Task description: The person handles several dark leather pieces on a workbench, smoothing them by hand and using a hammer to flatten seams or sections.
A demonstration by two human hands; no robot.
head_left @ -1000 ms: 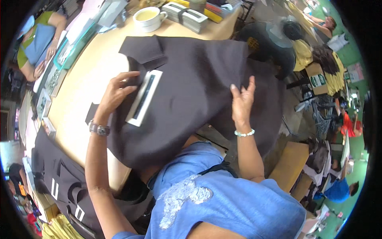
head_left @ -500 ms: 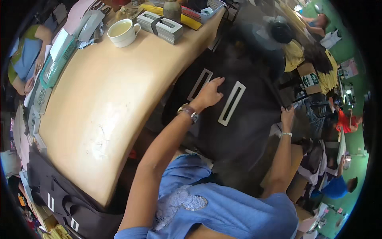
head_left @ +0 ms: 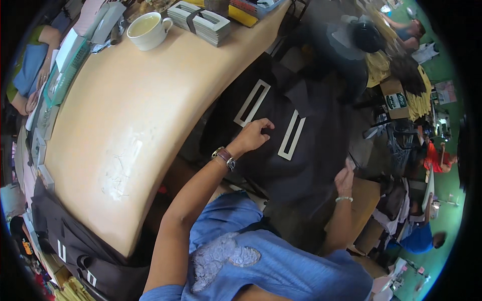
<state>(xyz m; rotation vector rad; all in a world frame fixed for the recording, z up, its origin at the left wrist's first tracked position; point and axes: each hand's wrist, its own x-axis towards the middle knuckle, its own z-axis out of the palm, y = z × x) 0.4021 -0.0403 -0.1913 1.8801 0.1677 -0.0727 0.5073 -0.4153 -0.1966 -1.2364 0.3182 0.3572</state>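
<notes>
Black cloth (head_left: 301, 173) hangs spread out in front of me, beside the table. On it lie two pale rectangular frames with long slots, the left frame (head_left: 252, 103) and the right frame (head_left: 291, 135). A dark flap of cloth covers the right frame's upper end. My left hand (head_left: 252, 136) is over the cloth between the frames, close to the left one's lower end. Its fingers are apart and nothing is in them. Near the cloth's right side is my right hand (head_left: 344, 179), fingers stretched out and slightly blurred, with no cloth visible in it.
The pale table (head_left: 135, 110) curves along my left. A white cup (head_left: 147, 31) and a banded stack of similar frames (head_left: 199, 22) stand at its far end. More black cloth (head_left: 75, 236) drapes over its near corner. A cardboard box (head_left: 395, 99) is at the right; other people sit around.
My right hand has let go of the cloth's right edge and moved nearer to me. My left hand has drawn back a little. A flap now lies over the right frame's top.
</notes>
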